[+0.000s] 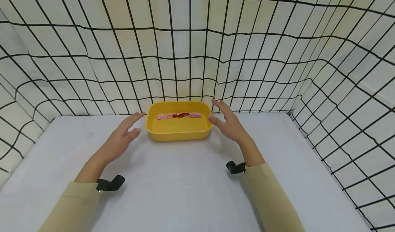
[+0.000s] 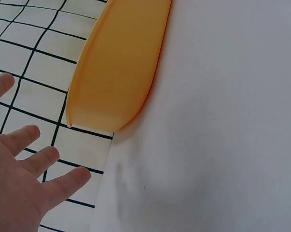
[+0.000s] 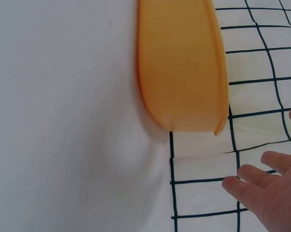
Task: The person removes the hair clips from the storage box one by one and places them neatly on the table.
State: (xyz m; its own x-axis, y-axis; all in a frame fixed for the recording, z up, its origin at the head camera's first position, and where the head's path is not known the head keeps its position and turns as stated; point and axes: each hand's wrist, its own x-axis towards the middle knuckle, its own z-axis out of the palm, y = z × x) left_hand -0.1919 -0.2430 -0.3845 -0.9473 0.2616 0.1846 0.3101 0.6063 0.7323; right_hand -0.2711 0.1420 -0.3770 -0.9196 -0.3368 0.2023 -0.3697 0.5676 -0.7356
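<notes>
Currently: yellow tray point(image 1: 176, 135) between left hand point(image 1: 121, 137) and right hand point(image 1: 230, 125).

Left hand spread, just beside tray's left end, gap visible. Right hand also spread, at right end; its thumb point(image 1: 217, 122) overlaps tray edge in head view, can't tell if touching. Tray sits near worktop's point(image 1: 185, 184) far edge. Pink-and-red strip point(image 1: 181, 115) lies inside, lengthwise, toward back wall.

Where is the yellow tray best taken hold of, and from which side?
Probably by the two short ends of the yellow tray, left hand from the left and right hand from the right. It sits upright with its long side crosswise, so each end faces a hand; the raised walls give fingers a surface, clear of the pink and red strip inside.
</notes>
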